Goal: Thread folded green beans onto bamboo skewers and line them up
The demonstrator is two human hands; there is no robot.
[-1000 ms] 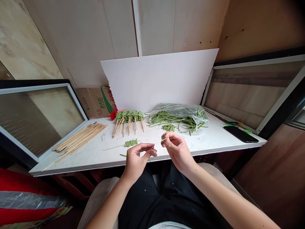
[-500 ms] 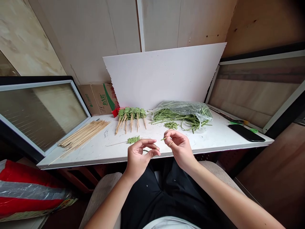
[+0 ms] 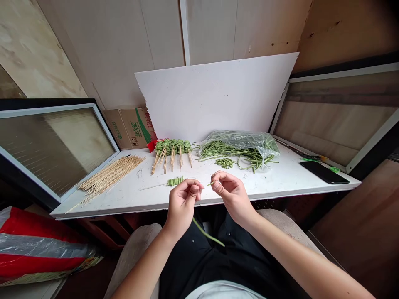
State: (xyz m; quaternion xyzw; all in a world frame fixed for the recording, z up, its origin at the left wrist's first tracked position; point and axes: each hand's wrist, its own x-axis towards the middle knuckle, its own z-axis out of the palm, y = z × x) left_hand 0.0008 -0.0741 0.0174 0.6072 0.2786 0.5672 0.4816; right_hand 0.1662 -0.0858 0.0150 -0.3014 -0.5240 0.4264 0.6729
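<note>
Above the front edge of the table, my left hand (image 3: 183, 199) is closed around a long green bean (image 3: 208, 235), whose free end hangs down over my lap. Facing it, my right hand (image 3: 231, 192) pinches a short bean piece (image 3: 210, 183) between thumb and fingers. A small gap separates the fingertips of the two hands. Just behind my left hand, a skewer threaded with bean pieces (image 3: 175, 181) lies on the white table (image 3: 124, 195). Farther back is a little pile of short bean bits (image 3: 225, 163).
Bare bamboo skewers (image 3: 109, 176) lie at the left. Filled bean skewers (image 3: 173, 148) are stacked at the back, near a cardboard box (image 3: 124, 128). A clear plastic bag (image 3: 240, 143) holds long beans. A black phone (image 3: 324, 172) rests at the right edge.
My left fingers have closed in, and the bean's long end now dangles below that hand. My right hand has shifted slightly left, still pinching the short piece.
</note>
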